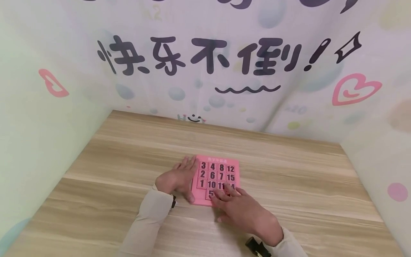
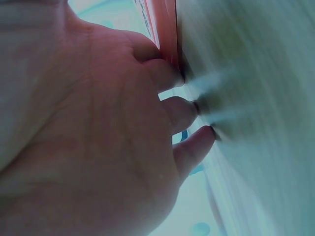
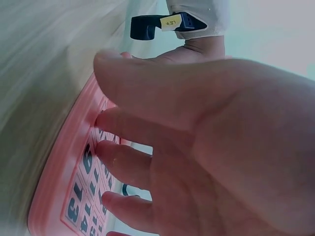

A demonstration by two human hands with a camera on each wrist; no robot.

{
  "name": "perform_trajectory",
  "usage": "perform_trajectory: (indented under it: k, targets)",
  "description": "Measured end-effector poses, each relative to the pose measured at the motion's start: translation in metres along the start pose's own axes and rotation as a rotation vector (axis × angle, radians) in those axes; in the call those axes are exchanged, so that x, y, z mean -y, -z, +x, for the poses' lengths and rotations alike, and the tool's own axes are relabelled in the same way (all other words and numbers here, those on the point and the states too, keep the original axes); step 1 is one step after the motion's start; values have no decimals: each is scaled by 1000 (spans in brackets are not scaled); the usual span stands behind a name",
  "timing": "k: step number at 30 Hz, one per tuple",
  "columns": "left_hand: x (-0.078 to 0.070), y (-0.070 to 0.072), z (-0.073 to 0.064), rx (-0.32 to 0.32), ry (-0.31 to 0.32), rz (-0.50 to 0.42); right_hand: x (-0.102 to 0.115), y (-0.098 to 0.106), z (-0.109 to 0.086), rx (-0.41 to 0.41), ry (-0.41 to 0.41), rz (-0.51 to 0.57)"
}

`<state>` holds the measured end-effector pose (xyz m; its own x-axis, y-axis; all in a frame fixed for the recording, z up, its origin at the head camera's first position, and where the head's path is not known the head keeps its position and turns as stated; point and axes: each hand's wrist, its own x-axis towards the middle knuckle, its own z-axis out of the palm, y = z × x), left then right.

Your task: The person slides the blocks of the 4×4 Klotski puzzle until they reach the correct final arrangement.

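Observation:
A pink sliding number puzzle [image 1: 200, 200] lies flat on the wooden table, its square tiles printed with black numbers. The lower left slot of its grid has no tile. My left hand [image 1: 178, 178] rests along the puzzle's left edge, thumb by the near corner; the left wrist view shows several fingertips down on the table beside the pink side wall. My right hand [image 1: 245, 212] reaches over the near right part, fingertips touching tiles in the lower rows and hiding some numbers. In the right wrist view the 9 tile [image 3: 87, 159] sits right at a fingertip.
The wooden table [image 1: 128, 153] extends around the puzzle on all sides. Behind it hangs a white printed cloth [image 1: 192, 96] with large dark characters, and pale walls stand left and right. Both wrists carry black straps [image 1: 258, 247] over light sleeves.

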<state>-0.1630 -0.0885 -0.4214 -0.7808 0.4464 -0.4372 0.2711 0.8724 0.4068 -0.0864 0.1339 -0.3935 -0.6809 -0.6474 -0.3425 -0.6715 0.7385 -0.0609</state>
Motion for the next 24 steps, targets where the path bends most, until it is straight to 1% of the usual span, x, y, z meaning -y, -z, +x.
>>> perform_trajectory:
  k: [8,15,24]
  targets:
    - [1,0,0,-5,0,-1,5,-3,1,-1,-21,-2]
    - [1,0,1,-5,3,10,7,-4,3,-11,-2,-36]
    - [0,0,1,-3,10,2,7,-6,5,-11,4,-22]
